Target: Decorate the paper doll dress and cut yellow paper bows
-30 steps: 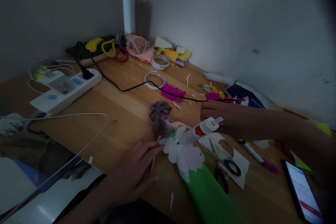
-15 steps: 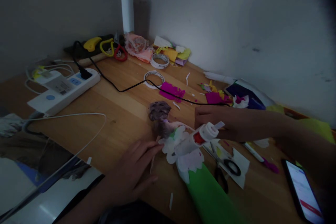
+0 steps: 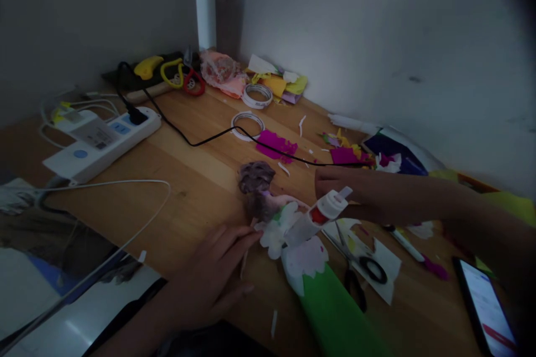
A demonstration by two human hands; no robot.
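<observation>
Grey walls [image 3: 377, 39] stand around a wooden surface [image 3: 196, 195]. Nearest, I see the left hand [image 3: 215, 268] loosely spread, fingertips at the white petals [image 3: 274, 237] on a green-skirted doll [image 3: 335, 307], just right of it. Above the doll tilts a translucent bottle [image 3: 310, 224]; the right hand [image 3: 335, 183] curls behind, fingers hidden — whether it grips, I cannot tell. Past both hands lie two tape rolls [image 3: 257, 105].

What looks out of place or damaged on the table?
The magenta paper beside the nearer tape roll has a ragged right edge, unlike a clean cut, with white scraps nearby. The black cable trails across both paper and roll, so it might snag.
</observation>
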